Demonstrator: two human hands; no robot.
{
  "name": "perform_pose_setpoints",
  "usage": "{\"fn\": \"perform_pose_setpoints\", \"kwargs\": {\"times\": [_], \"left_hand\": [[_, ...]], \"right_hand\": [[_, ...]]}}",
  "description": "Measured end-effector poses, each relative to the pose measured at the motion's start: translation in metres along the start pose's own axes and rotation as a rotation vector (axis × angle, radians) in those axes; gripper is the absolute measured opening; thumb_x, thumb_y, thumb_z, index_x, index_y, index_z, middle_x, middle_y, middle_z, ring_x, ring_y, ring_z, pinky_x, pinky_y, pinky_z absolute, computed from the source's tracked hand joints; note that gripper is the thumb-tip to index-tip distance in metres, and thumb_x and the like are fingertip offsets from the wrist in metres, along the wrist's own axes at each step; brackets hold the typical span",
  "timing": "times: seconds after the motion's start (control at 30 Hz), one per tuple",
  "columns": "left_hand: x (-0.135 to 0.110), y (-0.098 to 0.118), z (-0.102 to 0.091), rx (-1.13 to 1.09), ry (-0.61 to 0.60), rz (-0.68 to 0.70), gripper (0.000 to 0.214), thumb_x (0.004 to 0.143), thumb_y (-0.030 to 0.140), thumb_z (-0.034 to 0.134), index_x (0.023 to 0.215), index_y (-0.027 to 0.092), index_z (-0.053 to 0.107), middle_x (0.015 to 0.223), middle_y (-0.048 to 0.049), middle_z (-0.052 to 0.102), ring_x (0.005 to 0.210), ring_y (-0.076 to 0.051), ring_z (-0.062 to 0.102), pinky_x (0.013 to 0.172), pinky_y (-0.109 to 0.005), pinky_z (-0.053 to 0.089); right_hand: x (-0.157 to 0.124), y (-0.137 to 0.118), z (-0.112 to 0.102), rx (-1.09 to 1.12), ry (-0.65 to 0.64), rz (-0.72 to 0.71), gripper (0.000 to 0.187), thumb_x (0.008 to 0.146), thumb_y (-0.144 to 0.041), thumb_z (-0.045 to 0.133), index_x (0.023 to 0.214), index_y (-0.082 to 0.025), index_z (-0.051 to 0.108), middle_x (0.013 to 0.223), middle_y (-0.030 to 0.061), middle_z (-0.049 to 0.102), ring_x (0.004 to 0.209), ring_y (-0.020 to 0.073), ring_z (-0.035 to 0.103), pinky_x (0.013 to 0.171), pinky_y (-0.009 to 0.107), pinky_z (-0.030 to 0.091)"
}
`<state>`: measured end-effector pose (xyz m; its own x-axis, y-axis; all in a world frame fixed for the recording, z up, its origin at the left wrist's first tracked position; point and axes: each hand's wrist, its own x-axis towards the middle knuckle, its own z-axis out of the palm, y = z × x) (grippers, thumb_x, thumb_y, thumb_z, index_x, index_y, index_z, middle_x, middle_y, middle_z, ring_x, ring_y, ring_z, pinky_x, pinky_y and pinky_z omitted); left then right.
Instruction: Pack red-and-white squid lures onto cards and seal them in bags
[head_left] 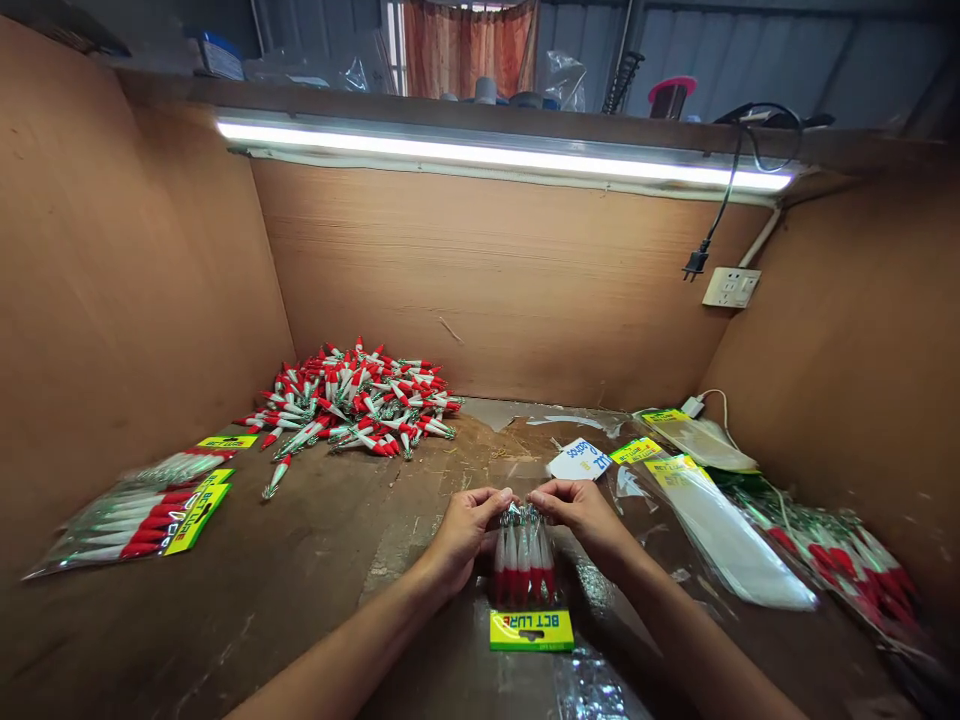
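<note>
Between my hands lies a clear plastic bag of fishing lures (525,565), with several red-and-white lures side by side inside and their hooked ends toward the back. Its yellow-green "BCT LURE" header card (531,631) faces the front of the table, upside down to me. My left hand (471,525) pinches the bag's far end on the left. On the right, my right hand (581,512) pinches the same end, thumb and finger close to the hooks. Behind my hands is a large heap of loose red-and-white lures (360,400).
Filled lure bags (142,515) lie at the left. To the right are flat bags with yellow headers (727,530), a white card (579,460) and more bagged lures (840,555). A plug (696,262) dangles near the wall socket (731,288). Wooden panels enclose the table.
</note>
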<state>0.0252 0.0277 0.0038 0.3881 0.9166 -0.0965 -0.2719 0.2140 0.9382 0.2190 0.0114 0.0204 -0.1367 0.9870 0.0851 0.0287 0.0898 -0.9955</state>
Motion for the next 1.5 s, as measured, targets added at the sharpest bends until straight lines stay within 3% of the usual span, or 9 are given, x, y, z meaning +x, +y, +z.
{"fn": "perform_pose_setpoints", "kwargs": {"times": [0.47, 0.53, 0.67, 0.73, 0.87, 1.1, 1.23, 1.4, 1.5], "left_hand": [[0.012, -0.014, -0.007, 0.062, -0.047, 0.001, 0.053, 0.07, 0.058, 0.077, 0.096, 0.012, 0.077, 0.088, -0.0115, 0.074, 0.075, -0.019, 0.067, 0.068, -0.026, 0.049], [0.014, -0.014, -0.009, 0.089, -0.037, 0.043, 0.055, 0.072, 0.057, 0.075, 0.104, 0.012, 0.075, 0.092, -0.012, 0.075, 0.08, -0.021, 0.068, 0.072, -0.027, 0.049], [0.016, -0.014, -0.008, 0.193, 0.026, 0.129, 0.053, 0.074, 0.051, 0.075, 0.109, 0.011, 0.074, 0.092, -0.0124, 0.076, 0.085, -0.025, 0.067, 0.074, -0.03, 0.049], [0.012, -0.012, -0.005, 0.266, 0.024, 0.189, 0.043, 0.076, 0.044, 0.074, 0.105, 0.012, 0.076, 0.093, -0.0105, 0.076, 0.086, -0.025, 0.066, 0.076, -0.029, 0.047], [-0.001, -0.005, 0.003, 0.65, -0.028, 0.408, 0.026, 0.087, 0.03, 0.057, 0.095, 0.017, 0.078, 0.084, -0.0046, 0.075, 0.078, -0.022, 0.063, 0.071, -0.026, 0.042], [-0.009, -0.006, 0.005, 1.048, -0.018, 0.484, 0.029, 0.09, 0.027, 0.05, 0.072, 0.019, 0.071, 0.066, -0.0034, 0.069, 0.061, -0.019, 0.059, 0.057, -0.025, 0.029], [-0.011, -0.003, 0.008, 1.06, -0.025, 0.502, 0.037, 0.093, 0.031, 0.047, 0.067, 0.018, 0.07, 0.059, -0.0015, 0.063, 0.055, -0.017, 0.052, 0.055, -0.026, 0.026], [-0.013, 0.0, 0.011, 0.889, -0.075, 0.44, 0.042, 0.091, 0.043, 0.049, 0.073, 0.017, 0.076, 0.061, -0.0017, 0.066, 0.057, -0.018, 0.052, 0.057, -0.025, 0.032], [-0.01, -0.002, 0.011, 0.785, -0.039, 0.405, 0.041, 0.089, 0.045, 0.051, 0.079, 0.016, 0.078, 0.067, -0.0041, 0.071, 0.063, -0.021, 0.057, 0.06, -0.025, 0.037]], "right_hand": [[0.009, 0.029, 0.002, 0.165, 0.011, 0.215, 0.034, 0.063, -0.044, 0.079, 0.063, -0.014, 0.063, 0.058, -0.0005, 0.056, 0.052, 0.0104, 0.046, 0.055, 0.026, 0.04], [0.007, 0.026, 0.001, -0.006, 0.1, 0.13, 0.03, 0.067, -0.042, 0.075, 0.072, -0.014, 0.067, 0.068, 0.0033, 0.062, 0.057, 0.0141, 0.052, 0.06, 0.03, 0.046], [-0.004, 0.008, 0.006, -0.549, 0.408, -0.395, 0.033, 0.084, -0.031, 0.063, 0.116, -0.021, 0.067, 0.111, 0.0115, 0.065, 0.096, 0.0259, 0.06, 0.087, 0.044, 0.048], [-0.01, 0.0, 0.011, -0.73, 0.324, -0.576, 0.032, 0.092, -0.025, 0.055, 0.122, -0.026, 0.065, 0.115, 0.0111, 0.063, 0.105, 0.0269, 0.057, 0.092, 0.044, 0.047], [-0.014, -0.003, 0.021, -0.934, 0.096, -0.671, 0.027, 0.095, -0.019, 0.052, 0.118, -0.026, 0.066, 0.104, 0.0089, 0.066, 0.096, 0.0244, 0.059, 0.082, 0.038, 0.05], [-0.015, 0.005, 0.022, -1.254, 0.066, -0.663, 0.019, 0.093, -0.009, 0.05, 0.085, -0.019, 0.064, 0.085, 0.0071, 0.062, 0.081, 0.0214, 0.055, 0.071, 0.032, 0.041], [-0.008, 0.01, 0.021, -1.101, 0.191, -0.598, 0.021, 0.097, -0.014, 0.044, 0.086, -0.019, 0.06, 0.084, 0.0064, 0.062, 0.081, 0.0209, 0.056, 0.073, 0.032, 0.04], [0.005, 0.005, -0.009, -0.729, 0.436, -0.391, 0.023, 0.098, -0.028, 0.045, 0.088, -0.02, 0.064, 0.085, 0.0055, 0.068, 0.079, 0.0213, 0.06, 0.072, 0.031, 0.041], [-0.003, -0.007, -0.016, -0.639, 0.448, -0.434, 0.024, 0.098, -0.034, 0.048, 0.091, -0.02, 0.067, 0.089, 0.0065, 0.069, 0.083, 0.0224, 0.061, 0.075, 0.032, 0.043]]}}
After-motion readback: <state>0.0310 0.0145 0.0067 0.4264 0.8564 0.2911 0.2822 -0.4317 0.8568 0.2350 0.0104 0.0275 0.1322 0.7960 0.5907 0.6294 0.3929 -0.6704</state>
